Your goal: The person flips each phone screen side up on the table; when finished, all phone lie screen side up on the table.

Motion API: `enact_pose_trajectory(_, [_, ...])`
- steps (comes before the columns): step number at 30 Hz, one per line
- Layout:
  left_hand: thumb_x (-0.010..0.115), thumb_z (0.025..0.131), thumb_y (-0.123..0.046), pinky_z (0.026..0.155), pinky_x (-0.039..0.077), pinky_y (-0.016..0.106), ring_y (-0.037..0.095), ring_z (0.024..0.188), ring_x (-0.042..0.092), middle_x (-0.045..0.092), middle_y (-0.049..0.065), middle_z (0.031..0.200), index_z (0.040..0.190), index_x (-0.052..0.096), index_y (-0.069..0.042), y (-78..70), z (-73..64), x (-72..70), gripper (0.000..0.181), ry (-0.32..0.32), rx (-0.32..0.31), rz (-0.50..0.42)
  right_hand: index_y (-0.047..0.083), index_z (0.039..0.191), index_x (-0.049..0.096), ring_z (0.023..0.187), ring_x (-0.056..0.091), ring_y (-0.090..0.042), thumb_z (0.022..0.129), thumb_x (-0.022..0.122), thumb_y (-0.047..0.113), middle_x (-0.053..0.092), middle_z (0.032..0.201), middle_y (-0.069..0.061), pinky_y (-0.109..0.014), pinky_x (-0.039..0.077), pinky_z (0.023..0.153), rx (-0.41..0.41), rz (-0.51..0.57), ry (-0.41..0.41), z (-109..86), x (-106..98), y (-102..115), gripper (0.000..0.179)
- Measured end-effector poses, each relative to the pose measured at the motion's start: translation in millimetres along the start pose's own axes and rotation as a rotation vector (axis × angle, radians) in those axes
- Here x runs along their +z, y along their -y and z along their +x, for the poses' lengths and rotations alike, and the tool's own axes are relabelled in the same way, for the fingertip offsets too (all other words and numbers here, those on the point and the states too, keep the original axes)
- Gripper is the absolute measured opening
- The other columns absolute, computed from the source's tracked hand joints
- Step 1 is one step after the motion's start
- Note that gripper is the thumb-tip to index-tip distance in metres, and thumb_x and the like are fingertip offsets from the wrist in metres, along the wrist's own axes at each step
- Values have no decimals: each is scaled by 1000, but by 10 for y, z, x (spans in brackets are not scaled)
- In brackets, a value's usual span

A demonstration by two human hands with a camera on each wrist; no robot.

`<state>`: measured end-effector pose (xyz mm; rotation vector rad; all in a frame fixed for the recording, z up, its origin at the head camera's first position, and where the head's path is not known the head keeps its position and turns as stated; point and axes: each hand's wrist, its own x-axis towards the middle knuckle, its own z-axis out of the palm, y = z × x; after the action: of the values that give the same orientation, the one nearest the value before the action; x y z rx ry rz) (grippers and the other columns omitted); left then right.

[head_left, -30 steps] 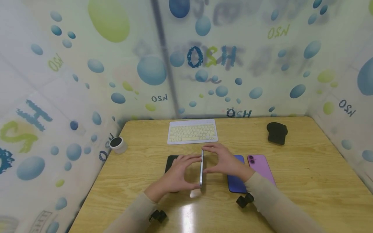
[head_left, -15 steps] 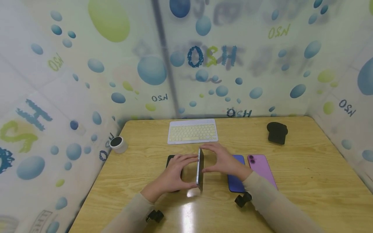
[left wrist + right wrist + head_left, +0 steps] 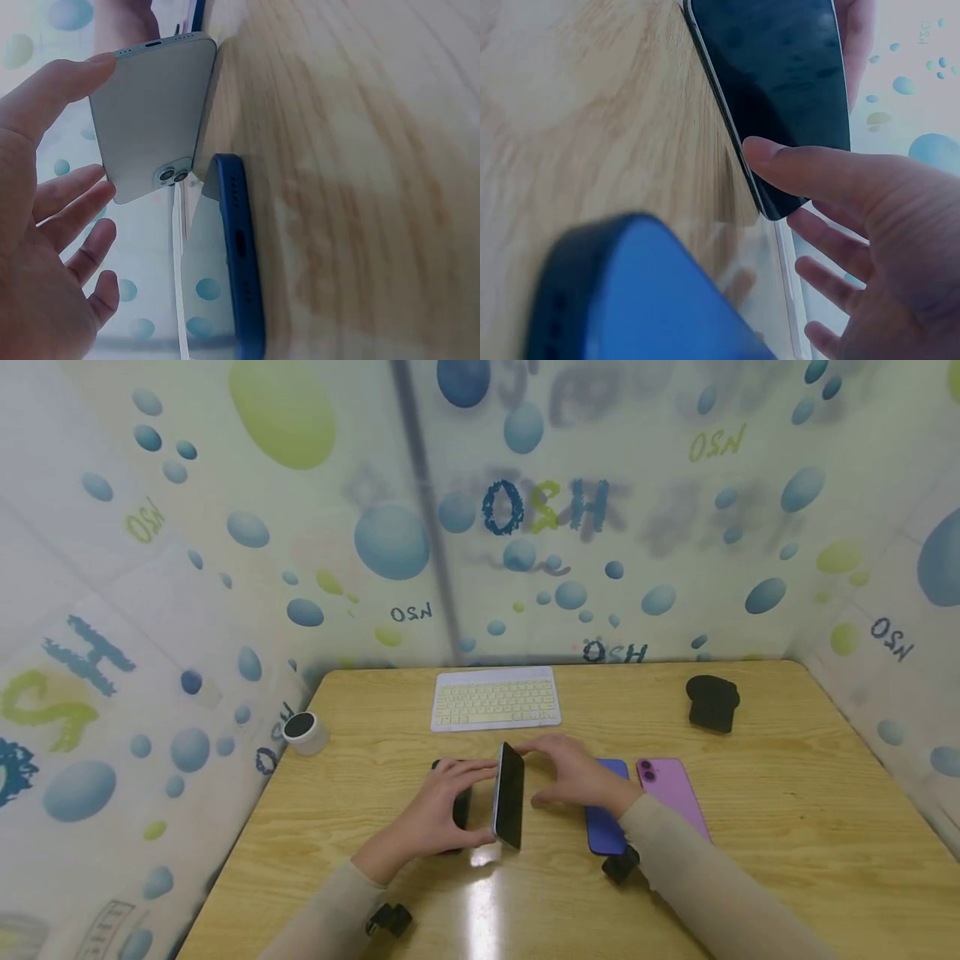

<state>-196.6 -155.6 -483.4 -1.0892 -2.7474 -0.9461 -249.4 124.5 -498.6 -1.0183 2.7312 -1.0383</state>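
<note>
Vs. 1 sec ago, held phone moved a bit twd 9 o'clock, top edge tipped that way; dark screen now visible facing 3. L hand shifted twd 9 too, w/ more of dark phone showing. R hand: thumb now apart from screen.

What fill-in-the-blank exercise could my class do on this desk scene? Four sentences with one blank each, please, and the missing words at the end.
1. The held phone between the left hand and the right hand turns its dark ____ toward the right hand.
2. In the head view, the purple phone lies to the ____ of the blue phone.
3. Near the far edge of the table lies a white ____ with rows of keys.
4. The small white cylinder sits near the table's ____ edge.

Missing words: screen; right; keyboard; left.
</note>
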Motion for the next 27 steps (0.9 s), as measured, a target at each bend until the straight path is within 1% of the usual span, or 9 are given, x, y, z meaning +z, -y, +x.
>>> enact_pose_trajectory(4, [92, 72, -38, 103, 37, 54, 22, 127, 47, 55, -3, 154, 146, 59, -17, 10, -34, -3, 83, -6, -29, 27, 10, 141, 61, 134, 55, -33, 68, 97, 22, 65, 139, -9, -60, 37, 113, 15, 6, 8, 29, 31, -4, 83])
enact_pose_trajectory(7, [92, 71, -41, 100, 36, 50, 20, 125, 47, 56, -3, 153, 145, 60, -19, 0, -61, 2, 84, 4, -74, 61, 13, 142, 61, 136, 52, -34, 67, 98, 26, 63, 141, -9, -63, 35, 113, 42, -12, 21, 35, 51, -7, 84])
enact_pose_trajectory(10, [92, 70, -45, 97, 33, 46, 19, 124, 47, 56, -3, 153, 146, 60, -19, -9, -85, 16, 86, 31, -121, 85, 15, 142, 62, 138, 50, -36, 67, 98, 29, 61, 144, -10, -66, 33, 113, 69, -29, 43, 38, 56, -6, 84])
enact_pose_trajectory(13, [93, 69, -46, 94, 32, 44, 18, 124, 47, 56, -3, 153, 147, 60, -18, -15, -97, 32, 89, 54, -155, 103, 15, 141, 63, 139, 50, -37, 67, 98, 28, 59, 146, -12, -65, 34, 113, 86, -31, 61, 41, 41, 0, 83])
enact_pose_trajectory(18, [95, 66, -45, 93, 30, 44, 17, 122, 46, 57, -3, 152, 146, 60, -16, -21, -110, 62, 91, 97, -201, 139, 12, 141, 64, 138, 51, -37, 68, 97, 28, 60, 144, -13, -62, 36, 113, 81, -26, 101, 53, 5, 6, 81])
enact_pose_trajectory(22, [93, 67, -45, 93, 32, 44, 17, 121, 45, 58, -3, 150, 144, 62, -15, -10, -117, 104, 89, 130, -211, 201, 11, 141, 64, 136, 51, -36, 70, 96, 30, 61, 141, -11, -61, 36, 113, 72, -35, 125, 61, 2, -2, 79])
enact_pose_trajectory(24, [92, 68, -46, 93, 32, 45, 18, 121, 45, 59, -1, 149, 142, 62, -14, -17, -115, 112, 87, 141, -201, 224, 11, 140, 65, 136, 52, -36, 70, 96, 32, 61, 141, -11, -61, 36, 112, 62, -51, 126, 62, 3, -4, 79])
enact_pose_trajectory(27, [91, 68, -44, 93, 32, 46, 20, 121, 46, 60, 2, 147, 140, 64, -12, -43, -106, 100, 83, 136, -179, 233, 11, 139, 66, 136, 51, -36, 69, 96, 33, 62, 140, -10, -61, 36, 111, 44, -79, 118, 61, 3, 0, 79])
